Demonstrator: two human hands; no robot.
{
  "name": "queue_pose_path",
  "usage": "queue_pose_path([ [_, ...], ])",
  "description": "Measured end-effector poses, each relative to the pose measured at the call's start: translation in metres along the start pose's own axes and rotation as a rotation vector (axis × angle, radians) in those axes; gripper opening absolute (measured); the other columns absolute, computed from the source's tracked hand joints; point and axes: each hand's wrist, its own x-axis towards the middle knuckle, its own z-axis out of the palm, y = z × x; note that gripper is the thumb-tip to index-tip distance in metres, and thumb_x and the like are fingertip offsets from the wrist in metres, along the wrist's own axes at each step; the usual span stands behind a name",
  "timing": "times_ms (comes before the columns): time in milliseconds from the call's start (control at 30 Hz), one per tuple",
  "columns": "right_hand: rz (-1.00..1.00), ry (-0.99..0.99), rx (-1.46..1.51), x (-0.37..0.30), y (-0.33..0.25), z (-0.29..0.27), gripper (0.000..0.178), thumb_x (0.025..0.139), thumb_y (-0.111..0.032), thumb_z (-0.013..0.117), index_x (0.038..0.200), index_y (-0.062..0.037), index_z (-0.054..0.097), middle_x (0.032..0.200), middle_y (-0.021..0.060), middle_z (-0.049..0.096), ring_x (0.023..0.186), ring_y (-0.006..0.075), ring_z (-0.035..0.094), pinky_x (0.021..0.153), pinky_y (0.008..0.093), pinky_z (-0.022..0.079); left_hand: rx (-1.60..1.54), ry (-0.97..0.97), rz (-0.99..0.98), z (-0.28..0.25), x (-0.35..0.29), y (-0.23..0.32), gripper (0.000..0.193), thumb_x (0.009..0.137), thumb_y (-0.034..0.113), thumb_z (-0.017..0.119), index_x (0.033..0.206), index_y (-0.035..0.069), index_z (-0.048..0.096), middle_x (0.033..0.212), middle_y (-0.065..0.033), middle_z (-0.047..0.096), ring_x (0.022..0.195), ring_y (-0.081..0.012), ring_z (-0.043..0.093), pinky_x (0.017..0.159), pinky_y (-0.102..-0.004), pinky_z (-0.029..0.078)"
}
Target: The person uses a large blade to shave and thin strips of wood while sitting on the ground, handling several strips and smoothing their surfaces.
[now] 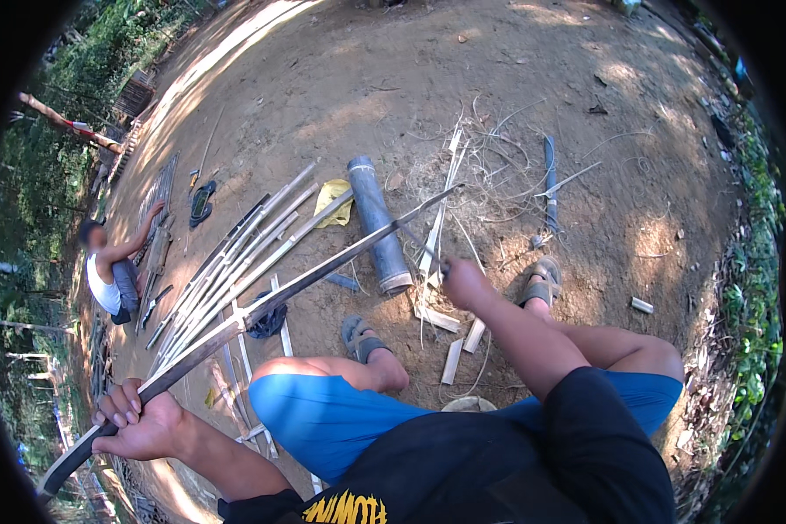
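Observation:
A long split bamboo strip (323, 272) slants across the view from lower left to upper middle, passing above my left knee and over a thick bamboo section. My left hand (141, 424) is wrapped around its lower part, with the fingers closed over it. In front of my right knee, my right hand (465, 284) is closed around the handle of a knife (424, 246). The thin blade points up and left, its tip at or very near the strip's far part; I cannot tell whether they touch. The thick grey bamboo section (368, 199) lies on the ground beneath.
Several bamboo poles (244, 249) lie left of my feet, near a yellow sheet (334, 206). Curled shavings (493, 179) and short offcuts (451, 360) litter the dirt ahead. Another person (113, 271) sits at the left. Plants (751, 358) line the right edge.

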Motion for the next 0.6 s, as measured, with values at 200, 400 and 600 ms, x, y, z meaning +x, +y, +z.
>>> queue_pose_path([
  [200,-0.209,-0.094,-0.090,-0.015,-0.058,-0.019,0.024,0.087,-0.013,0.054,0.109,-0.0081,0.062,0.100,0.0195,0.068,0.097,0.0388,0.065,0.086,0.0478,0.051,0.015,-0.050,-0.028,-0.027,0.030,0.004,0.069,0.096,0.070,0.028,0.079,0.007,0.049,0.057,0.0004,0.038,0.046,-0.0103,0.034,0.046,-0.0236,0.032],
  [400,-0.066,-0.119,0.041,0.052,-0.019,-0.015,0.027,0.085,-0.016,0.059,0.110,-0.0075,0.064,0.100,0.0201,0.069,0.094,0.0367,0.067,0.083,0.0470,0.053,0.045,-0.013,-0.084,-0.024,0.070,-0.010,0.071,0.096,0.072,0.023,0.081,0.007,0.047,0.057,0.0001,0.039,0.045,-0.0106,0.035,0.046,-0.0253,0.032],
  [600,-0.210,-0.138,-0.137,0.074,-0.028,-0.020,0.025,0.090,-0.014,0.051,0.112,-0.0081,0.062,0.104,0.0184,0.069,0.096,0.0368,0.066,0.085,0.0485,0.052,0.156,0.026,-0.105,-0.044,0.107,-0.006,0.070,0.097,0.070,0.020,0.076,0.007,0.044,0.056,-0.0006,0.038,0.046,-0.0120,0.035,0.045,-0.0257,0.031],
])
